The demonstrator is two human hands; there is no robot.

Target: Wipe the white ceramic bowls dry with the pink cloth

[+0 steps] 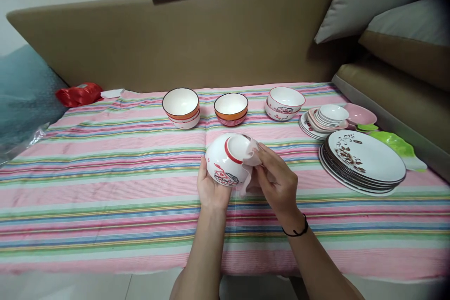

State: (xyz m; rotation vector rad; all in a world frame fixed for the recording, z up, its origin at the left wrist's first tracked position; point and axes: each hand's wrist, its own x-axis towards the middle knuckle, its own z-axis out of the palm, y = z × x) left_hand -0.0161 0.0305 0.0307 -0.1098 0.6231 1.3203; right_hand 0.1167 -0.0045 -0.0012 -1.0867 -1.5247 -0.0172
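A white bowl [218,159] with a red foot ring and a red and black printed pattern is held up above the striped cloth, its base turned up toward me. My left hand [213,192] grips it from below and the left side, thumb along its wall. Pinched in my right hand [279,178] is a thin pale pink cloth [251,161], pressed against the bowl's foot and right side. A black band circles my right wrist. The left fingers behind the bowl are hidden.
Three small stacks of bowls, the left [181,108], middle [231,108] and right [285,103], stand at the back. To the right are stacked plates [369,154], small dishes [332,115], a pink bowl [360,115] and a green leaf-shaped dish [393,143]. A red bundle [80,94] lies back left.
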